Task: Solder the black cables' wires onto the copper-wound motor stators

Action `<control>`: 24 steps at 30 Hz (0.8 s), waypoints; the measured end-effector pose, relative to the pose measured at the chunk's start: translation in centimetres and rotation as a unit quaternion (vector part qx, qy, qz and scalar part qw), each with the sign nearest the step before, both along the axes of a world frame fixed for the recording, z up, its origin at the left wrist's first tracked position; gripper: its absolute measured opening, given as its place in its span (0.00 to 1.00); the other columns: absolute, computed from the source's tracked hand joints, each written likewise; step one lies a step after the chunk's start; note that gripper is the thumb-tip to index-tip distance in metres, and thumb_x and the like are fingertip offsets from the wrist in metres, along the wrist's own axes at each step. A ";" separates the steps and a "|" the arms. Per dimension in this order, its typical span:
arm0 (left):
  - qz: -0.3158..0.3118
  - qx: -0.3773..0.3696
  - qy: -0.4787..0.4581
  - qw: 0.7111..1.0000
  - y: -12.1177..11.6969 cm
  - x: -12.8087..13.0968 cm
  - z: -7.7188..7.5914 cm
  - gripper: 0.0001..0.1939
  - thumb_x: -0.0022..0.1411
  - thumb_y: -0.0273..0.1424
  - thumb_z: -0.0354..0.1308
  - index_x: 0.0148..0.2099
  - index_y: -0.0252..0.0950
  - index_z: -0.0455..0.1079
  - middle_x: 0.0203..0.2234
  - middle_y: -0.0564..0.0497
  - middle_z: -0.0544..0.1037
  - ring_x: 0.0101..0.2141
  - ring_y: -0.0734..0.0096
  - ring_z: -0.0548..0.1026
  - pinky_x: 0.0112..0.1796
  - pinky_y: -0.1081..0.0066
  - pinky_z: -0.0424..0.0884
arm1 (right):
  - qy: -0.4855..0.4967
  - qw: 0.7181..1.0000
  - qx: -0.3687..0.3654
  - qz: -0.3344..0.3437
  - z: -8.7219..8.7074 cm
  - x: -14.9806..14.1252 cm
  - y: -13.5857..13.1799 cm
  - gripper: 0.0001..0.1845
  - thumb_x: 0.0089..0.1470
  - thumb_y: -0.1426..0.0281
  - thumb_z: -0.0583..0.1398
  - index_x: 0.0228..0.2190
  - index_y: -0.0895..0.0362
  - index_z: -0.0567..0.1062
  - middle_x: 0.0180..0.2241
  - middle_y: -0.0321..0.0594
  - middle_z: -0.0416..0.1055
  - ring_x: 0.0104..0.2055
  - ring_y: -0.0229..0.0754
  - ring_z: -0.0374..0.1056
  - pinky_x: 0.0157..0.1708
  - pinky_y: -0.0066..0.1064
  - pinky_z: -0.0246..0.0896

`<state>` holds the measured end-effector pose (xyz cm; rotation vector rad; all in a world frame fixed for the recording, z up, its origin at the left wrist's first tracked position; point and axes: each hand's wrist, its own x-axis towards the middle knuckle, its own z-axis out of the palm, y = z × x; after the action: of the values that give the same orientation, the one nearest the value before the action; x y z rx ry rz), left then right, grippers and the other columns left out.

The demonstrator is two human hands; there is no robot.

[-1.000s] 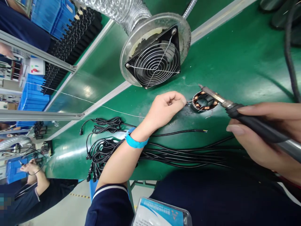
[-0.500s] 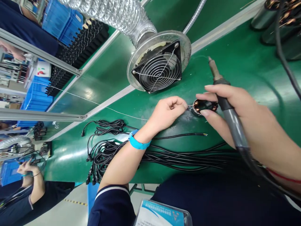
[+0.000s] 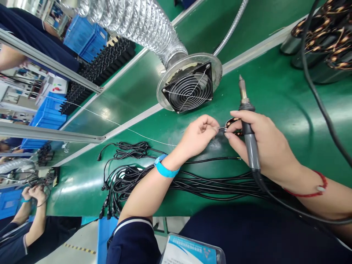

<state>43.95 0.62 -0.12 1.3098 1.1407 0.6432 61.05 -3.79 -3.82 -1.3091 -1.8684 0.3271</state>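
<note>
My left hand (image 3: 198, 136), with a blue wrist strap (image 3: 165, 168), is closed in a pinch on thin wires at the left side of a small round motor stator (image 3: 232, 123) with copper windings on the green bench (image 3: 280, 91). My right hand (image 3: 261, 143) is wrapped round a soldering iron (image 3: 246, 121) whose tip points up and away from the stator. The fingertips of that hand also touch the stator, which they mostly hide. A single black wire (image 3: 220, 158) lies just below both hands.
A fume-extraction fan (image 3: 189, 88) on a silver flexible duct (image 3: 132, 18) stands just behind the hands. A bundle of black cables (image 3: 137, 176) lies along the bench's near edge. More wound stators (image 3: 324, 33) sit at the far right. Another person (image 3: 30, 209) works at lower left.
The right hand swung the soldering iron's tip up off the stator and moved in, its fingers now on the stator. The left hand kept its pinch in place.
</note>
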 end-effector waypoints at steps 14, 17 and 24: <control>-0.006 0.118 0.038 0.992 -1.0 -0.6 -0.7 0.07 0.64 0.32 0.59 0.34 0.36 0.67 0.29 0.54 0.70 0.29 0.75 0.65 0.32 0.72 0.63 | 0.089 0.995 -0.053 -0.010 0.1 -0.2 0.0 0.23 0.61 0.62 0.57 0.57 0.45 0.62 0.37 0.35 0.75 0.43 0.48 0.73 0.50 0.45 0.69; -0.006 0.128 0.036 0.991 -1.2 -0.6 -0.6 0.07 0.64 0.32 0.59 0.34 0.36 0.66 0.30 0.53 0.70 0.31 0.75 0.66 0.34 0.72 0.63 | 0.104 0.994 -0.044 -0.007 -0.2 -0.2 0.2 0.24 0.60 0.63 0.59 0.57 0.46 0.63 0.37 0.35 0.75 0.42 0.47 0.73 0.49 0.42 0.70; -0.013 0.175 0.035 0.984 -1.1 -0.6 -0.9 0.04 0.63 0.29 0.59 0.35 0.35 0.67 0.31 0.53 0.71 0.33 0.74 0.69 0.37 0.72 0.65 | 0.134 0.991 -0.019 0.016 -0.7 -0.2 0.4 0.25 0.60 0.66 0.60 0.58 0.44 0.63 0.37 0.33 0.74 0.39 0.43 0.73 0.44 0.38 0.71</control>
<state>43.39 -0.49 -1.05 1.6529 1.0971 0.8106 60.84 -3.42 -4.49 -1.1962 -1.6643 0.5312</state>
